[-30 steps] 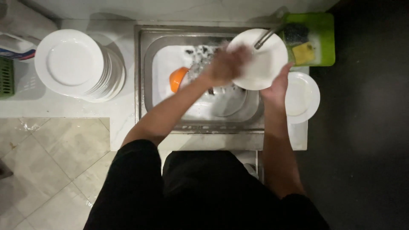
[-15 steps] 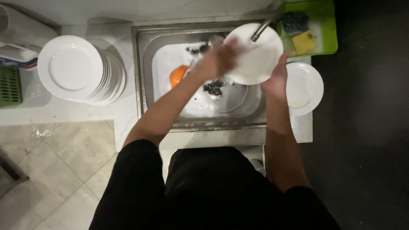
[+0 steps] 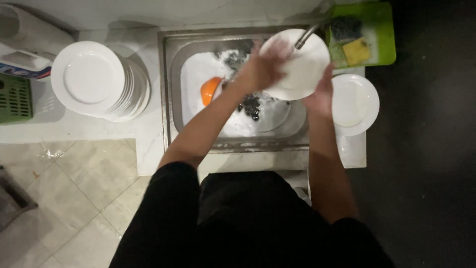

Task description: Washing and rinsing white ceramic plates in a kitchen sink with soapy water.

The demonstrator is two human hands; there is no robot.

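A white plate (image 3: 303,69) is held tilted over the steel sink (image 3: 168,89), right under the faucet (image 3: 308,33). My right hand (image 3: 320,94) grips its lower right edge. My left hand (image 3: 263,67) lies flat on the plate's face, blurred; whether it holds a sponge is not visible. Below them the basin holds soapy water, more white dishes (image 3: 198,74), an orange bowl (image 3: 209,90) and dark bits of debris (image 3: 250,104).
A tall stack of white plates (image 3: 91,79) stands on the counter left of the sink. One white plate (image 3: 356,103) lies on the right. A green tray (image 3: 379,30) with a dark scourer and a yellow sponge (image 3: 358,51) sits behind it. A green basket (image 3: 14,98) is at far left.
The plate stays under the faucet in my right hand, while my left hand has slid across its face. The camera has shifted slightly.
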